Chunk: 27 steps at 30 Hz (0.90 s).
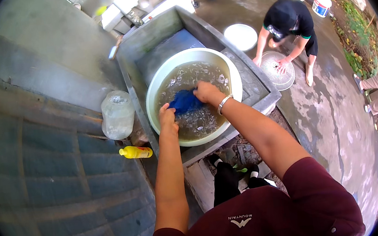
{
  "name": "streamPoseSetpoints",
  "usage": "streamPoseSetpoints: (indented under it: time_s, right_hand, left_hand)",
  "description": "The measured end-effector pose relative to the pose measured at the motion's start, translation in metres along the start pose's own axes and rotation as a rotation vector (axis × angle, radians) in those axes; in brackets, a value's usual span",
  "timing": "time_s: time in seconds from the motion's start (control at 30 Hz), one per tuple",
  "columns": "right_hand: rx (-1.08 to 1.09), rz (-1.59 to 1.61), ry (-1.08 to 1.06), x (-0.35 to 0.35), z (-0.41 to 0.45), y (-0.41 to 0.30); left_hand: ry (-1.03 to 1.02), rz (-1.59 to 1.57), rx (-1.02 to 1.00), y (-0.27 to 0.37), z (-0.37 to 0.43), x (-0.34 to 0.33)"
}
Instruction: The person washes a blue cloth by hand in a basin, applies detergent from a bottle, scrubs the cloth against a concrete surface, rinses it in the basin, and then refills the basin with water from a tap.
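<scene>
A large pale plastic basin (154,122) of murky, bubbly water (196,124) stands in a concrete sink. Over the water, a bunched blue cloth (184,101) is stretched between my two hands. My left hand (168,118) grips its left end near the basin's left side. At the cloth's right end, my right hand (206,92) is closed on it, with a silver bangle on the wrist. The lower edge of the cloth meets the water; whether part of it is submerged I cannot tell.
The concrete sink (195,17) has raised walls. Left of it are a cloudy plastic jar (118,115), a yellow bottle (136,152) and a brush (115,48). To the right, a person (289,19) crouches over a white plastic colander (277,73), near a white basin (241,37). Other people stand farther off.
</scene>
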State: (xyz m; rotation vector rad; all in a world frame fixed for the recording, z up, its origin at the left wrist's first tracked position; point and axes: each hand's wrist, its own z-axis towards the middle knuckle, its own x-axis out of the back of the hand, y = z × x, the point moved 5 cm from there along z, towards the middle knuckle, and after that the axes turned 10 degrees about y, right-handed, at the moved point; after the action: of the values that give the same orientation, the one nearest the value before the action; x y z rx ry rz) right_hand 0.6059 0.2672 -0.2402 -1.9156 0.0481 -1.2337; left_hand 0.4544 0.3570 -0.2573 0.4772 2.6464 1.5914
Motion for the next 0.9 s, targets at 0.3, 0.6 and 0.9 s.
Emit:
streamPoseSetpoints:
  time_s: [0.3,0.6,0.9]
  right_hand:
    - [0.344,0.218,0.158,0.016,-0.053,-0.076]
    - [0.582,0.343,0.46,0.018,-0.107,-0.082]
    - [0.325,0.131,0.223,0.014,-0.055,-0.06]
  left_hand:
    - [-0.594,-0.449,0.378,0.011,-0.045,-0.035]
    - [-1.154,-0.911,-0.3,0.027,-0.051,-0.024]
    - [-0.388,-0.599,0.113,-0.004,-0.028,-0.044]
